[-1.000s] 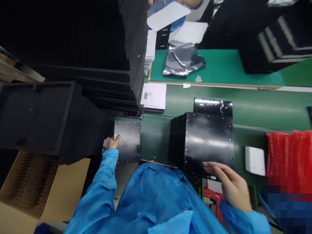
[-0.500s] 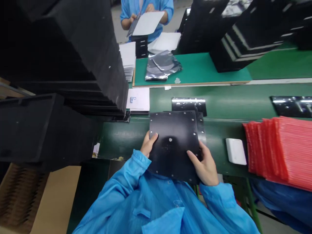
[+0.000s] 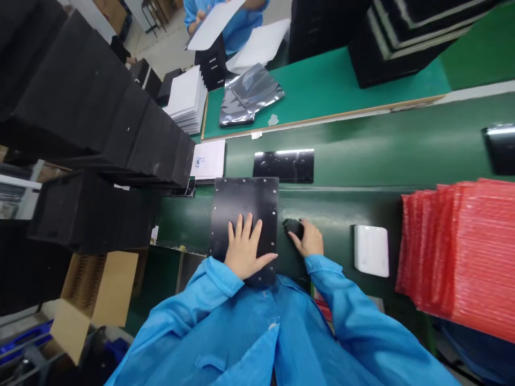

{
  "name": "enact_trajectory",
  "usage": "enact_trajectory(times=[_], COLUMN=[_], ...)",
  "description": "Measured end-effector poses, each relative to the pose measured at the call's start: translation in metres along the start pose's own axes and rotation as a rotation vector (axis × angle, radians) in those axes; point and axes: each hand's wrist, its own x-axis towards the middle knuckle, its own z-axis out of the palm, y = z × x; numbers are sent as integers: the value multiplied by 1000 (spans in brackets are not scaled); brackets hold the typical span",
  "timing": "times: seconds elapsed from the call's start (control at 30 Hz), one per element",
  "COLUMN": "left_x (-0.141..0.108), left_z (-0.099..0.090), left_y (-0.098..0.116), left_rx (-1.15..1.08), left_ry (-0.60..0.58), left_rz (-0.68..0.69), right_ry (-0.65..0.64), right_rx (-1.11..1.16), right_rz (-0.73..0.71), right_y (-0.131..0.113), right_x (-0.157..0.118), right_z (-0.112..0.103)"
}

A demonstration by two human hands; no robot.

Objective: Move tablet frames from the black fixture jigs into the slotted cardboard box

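A flat black plate (image 3: 265,214) with small holes along its edges lies on the green bench before me. Spread flat on it, my left hand (image 3: 244,249) rests with fingers apart. To the right of the plate, my right hand (image 3: 310,239) is closed around a small dark object (image 3: 293,227), low over the bench or on it. What kind of object it is I cannot make out. Farther back lies a shiny black panel (image 3: 284,165). A white box-like item (image 3: 370,250) sits to the right of my right hand.
Red bubble-wrap pouches (image 3: 475,252) are stacked at the right. Tall black foam blocks (image 3: 120,118) rise on the left, above an open cardboard box (image 3: 116,289). White sheets (image 3: 208,158) lie behind the plate. Across the bench, a person in blue (image 3: 241,27) handles a white sheet.
The plate, held by both hands before, now lies on the bench under my left palm. My right hand has let go of it and holds the small dark object. The view has shifted.
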Motion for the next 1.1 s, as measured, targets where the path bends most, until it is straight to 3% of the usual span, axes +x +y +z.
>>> enact_trajectory(times=[0.1,0.27,0.37,0.47,0.53,0.6,0.67,0.7,0.77,0.83,0.93,1.0,1.1], left_x=[2,4,8,12,10,1,-11,-18,-25,-25,-16,-11,-10], left_z=[11,15,15,6,-14,-43,-73,-84,-95,-85,-46,-20,0], left_y=[6,2,15,34,40,32,11,-4,-39,-75,-112,-120,-108], left_rx=[101,111,71,-52,-204,-402,-633,-746,-938,-1065,-1159,-1156,-994], left_ry=[1,-16,-65,-70,-32,39,145,204,309,360,323,278,281], left_rz=[-6,21,-34,-193,-264,-264,-259,-275,-348,-438,-523,-547,-503], right_ry=[9,-225,-353,-557,-576,-416,-213,-125,20,65,-110,-236,-272], right_rx=[-80,-481,-560,-368,-173,-63,2,40,120,151,91,39,119], right_rz=[-114,-382,-465,-507,-434,-240,-24,33,13,-126,-297,-289,-117], right_y=[-28,-113,-133,-112,-82,-51,-29,-23,-24,-43,-89,-121,-156], right_x=[-2,-2,13,35,47,51,43,35,13,-13,-48,-62,-69], right_z=[-29,-82,-93,-83,-64,-38,-14,-6,-1,-11,-38,-52,-64])
